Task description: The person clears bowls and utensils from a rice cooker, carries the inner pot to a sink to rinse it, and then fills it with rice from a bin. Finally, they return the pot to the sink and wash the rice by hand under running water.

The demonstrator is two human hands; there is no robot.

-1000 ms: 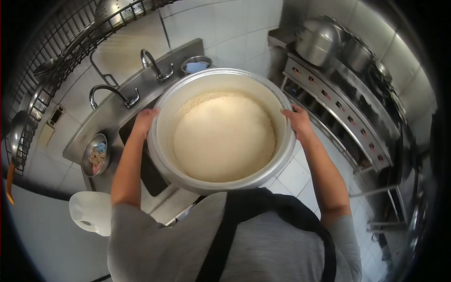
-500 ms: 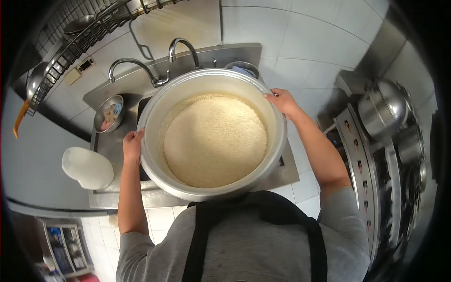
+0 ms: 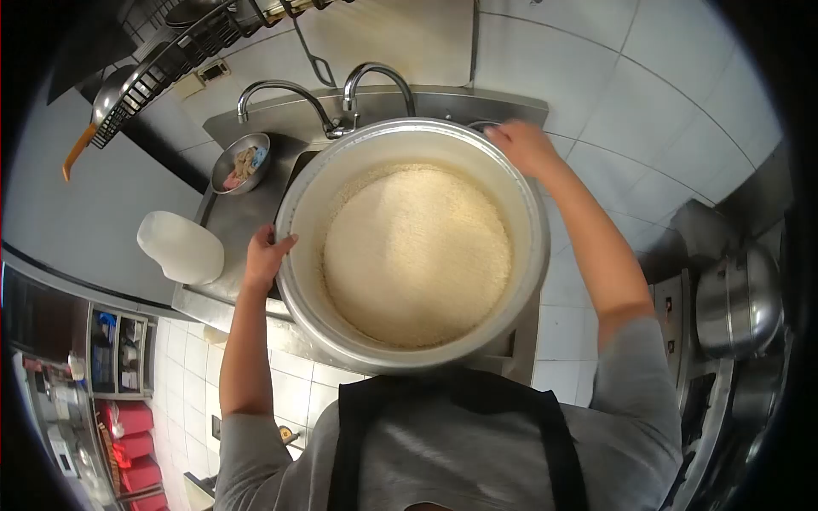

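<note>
Two hands carry one large metal pot (image 3: 298, 281) of white rice (image 3: 416, 254), held chest-high over the steel counter (image 3: 234, 226) and its sink. Against the frame half a second back, the view has swung further left: the stove block with its steel lidded pots (image 3: 737, 298) now sits at the far right edge, and the two faucets (image 3: 341, 98) stand directly behind the pot's far rim. The left hand (image 3: 266, 255) has slid slightly lower on the rim; the right hand (image 3: 527, 146) has moved toward the far rim.

The sink basin lies almost wholly hidden beneath the pot. The pot's near wall is cut off by the person's grey shirt and dark apron straps. Contents of the small steel bowl (image 3: 241, 162) on the counter's back left are too small to identify.

Left hand: fingers curled over the left rim, gripping it, forearm rising steeply. Right hand: closed on the far-right rim, palm down, arm extended forward. A white container (image 3: 181, 247) rests at the counter's left edge, near the left hand, apart from it.
</note>
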